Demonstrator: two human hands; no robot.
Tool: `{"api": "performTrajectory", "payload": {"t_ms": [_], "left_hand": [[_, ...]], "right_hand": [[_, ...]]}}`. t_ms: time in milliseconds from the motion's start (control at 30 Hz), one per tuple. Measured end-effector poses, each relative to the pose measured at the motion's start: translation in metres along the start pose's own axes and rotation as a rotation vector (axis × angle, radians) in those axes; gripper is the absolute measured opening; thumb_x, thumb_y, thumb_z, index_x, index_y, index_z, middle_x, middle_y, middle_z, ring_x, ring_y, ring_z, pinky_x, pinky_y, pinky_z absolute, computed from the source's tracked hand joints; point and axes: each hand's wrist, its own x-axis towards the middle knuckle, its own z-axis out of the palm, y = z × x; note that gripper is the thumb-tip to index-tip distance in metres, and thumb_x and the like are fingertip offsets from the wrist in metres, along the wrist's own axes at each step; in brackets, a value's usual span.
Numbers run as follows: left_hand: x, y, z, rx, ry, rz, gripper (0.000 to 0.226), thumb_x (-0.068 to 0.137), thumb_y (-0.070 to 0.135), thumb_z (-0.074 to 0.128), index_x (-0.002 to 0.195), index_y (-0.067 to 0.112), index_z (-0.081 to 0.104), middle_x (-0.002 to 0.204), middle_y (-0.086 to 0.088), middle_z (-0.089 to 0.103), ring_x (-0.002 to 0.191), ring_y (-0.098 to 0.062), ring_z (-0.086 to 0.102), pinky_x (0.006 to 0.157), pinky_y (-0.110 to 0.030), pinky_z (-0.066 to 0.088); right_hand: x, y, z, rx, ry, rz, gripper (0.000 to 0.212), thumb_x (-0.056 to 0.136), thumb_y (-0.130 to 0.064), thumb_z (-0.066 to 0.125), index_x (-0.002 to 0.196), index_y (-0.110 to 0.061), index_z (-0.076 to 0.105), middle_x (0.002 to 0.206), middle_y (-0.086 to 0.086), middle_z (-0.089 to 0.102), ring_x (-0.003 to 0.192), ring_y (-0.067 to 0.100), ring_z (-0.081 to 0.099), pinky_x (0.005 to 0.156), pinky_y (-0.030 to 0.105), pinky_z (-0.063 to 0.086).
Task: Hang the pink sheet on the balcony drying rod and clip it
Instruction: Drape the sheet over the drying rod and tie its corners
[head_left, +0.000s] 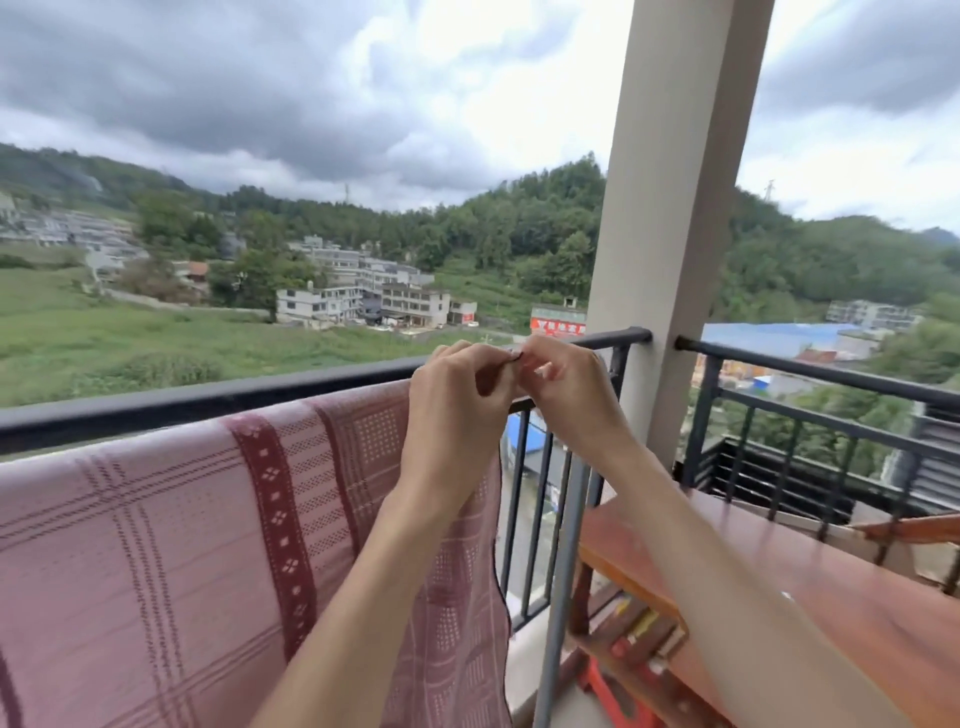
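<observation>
Pink sheet (156, 545) draped over balcony rod (208, 402), right end by the pillar (670, 234). My left hand (457, 415) and right hand (566, 395) pinch something small together, likely a clip, can't confirm. Risk: fumbling it over the rail, or wind dragging the unclipped end off.

Sheet (182, 545) over rod, table (857, 613) rightward.

Both forearms raised, left hand (457, 402) and right hand (563, 387) fingertip to fingertip, fingers curled, pinching.
</observation>
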Motion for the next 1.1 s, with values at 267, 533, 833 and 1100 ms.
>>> {"api": "performTrajectory", "payload": {"t_ms": [267, 533, 833, 1100], "left_hand": [[0.041, -0.001, 0.080, -0.004, 0.072, 0.015, 0.017, 0.086, 0.013, 0.060, 0.099, 0.009, 0.071, 0.092, -0.004, 0.071, 0.085, -0.015, 0.062, 0.083, -0.033, 0.050], [0.059, -0.003, 0.123, 0.170, 0.098, -0.027, 0.014, 0.087, 0.019, 0.058, 0.092, 0.015, 0.070, 0.081, 0.008, 0.065, 0.077, -0.006, 0.060, 0.074, -0.019, 0.048], [0.060, 0.007, 0.129, 0.212, 0.258, -0.253, 0.008, 0.083, 0.021, 0.065, 0.075, 0.023, 0.068, 0.065, 0.011, 0.065, 0.058, 0.004, 0.057, 0.052, -0.007, 0.040], [0.037, 0.030, 0.127, 0.191, 0.397, -0.415, 0.008, 0.079, 0.028, 0.067, 0.079, 0.021, 0.070, 0.083, -0.005, 0.072, 0.084, -0.019, 0.067, 0.078, -0.028, 0.051]], "right_hand": [[0.040, 0.073, -0.026, 0.080, 0.005, -0.045, 0.027, 0.086, -0.012, 0.062, 0.063, -0.024, 0.054, 0.055, -0.016, 0.054, 0.054, -0.008, 0.050, 0.052, 0.010, 0.034], [0.065, 0.128, -0.033, 0.156, -0.154, -0.212, 0.023, 0.082, -0.002, 0.063, 0.067, -0.017, 0.057, 0.062, -0.018, 0.053, 0.057, -0.009, 0.051, 0.055, 0.006, 0.035], [0.110, 0.144, -0.035, 0.532, -0.851, -0.253, 0.009, 0.085, -0.018, 0.064, 0.094, -0.019, 0.064, 0.095, -0.008, 0.069, 0.089, -0.003, 0.063, 0.078, 0.012, 0.050], [0.128, 0.130, -0.004, 0.708, -1.346, -0.336, 0.022, 0.084, -0.012, 0.062, 0.105, -0.005, 0.062, 0.100, 0.002, 0.066, 0.094, 0.013, 0.058, 0.092, 0.040, 0.044]]}}
